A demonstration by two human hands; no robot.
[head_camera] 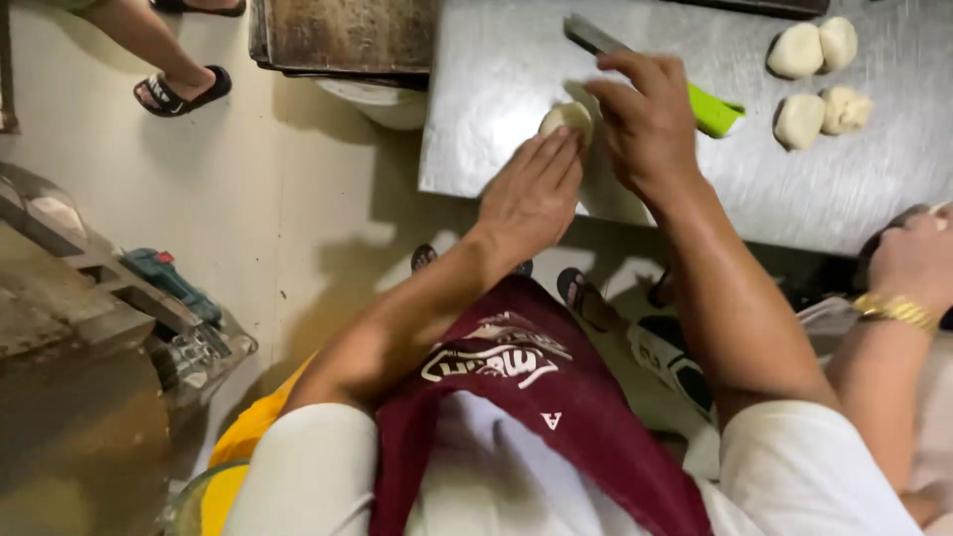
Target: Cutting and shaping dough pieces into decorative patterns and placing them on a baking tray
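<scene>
1. Dough ball [566,117]: a small pale lump lying on the steel table [516,60], near its front edge, caught between the person's two hands.
2. Left hand [531,194]: flat and unclenched, fingers together, their tips pressed against the near side of the ball. It grasps nothing; it only backs the lump.
3. Right hand [645,124]: arched over the table just to the far side of the ball, fingers curled loosely down, the forefinger touching or almost touching the lump. Whether it pinches the dough I cannot tell; it looks more like a cupping hold than a clenched one.
4. Handling, as a judgement: the ball looks light, soft and yielding, likely a little tacky. It should dent under any hard squeeze, so broad contact with palm and finger flats suits it better than fingertips. The best hold is from both sides, low, where it meets the steel.
5. Beyond the right hand lies a scraper [685,84] with a green handle and a grey blade, partly hidden by the fingers.
6. Further right of the grip, well apart, sit four more dough pieces [819,79] in a loose cluster.
7. At the right edge another person's hand [918,263], with a gold bracelet, stays off the ball.
</scene>
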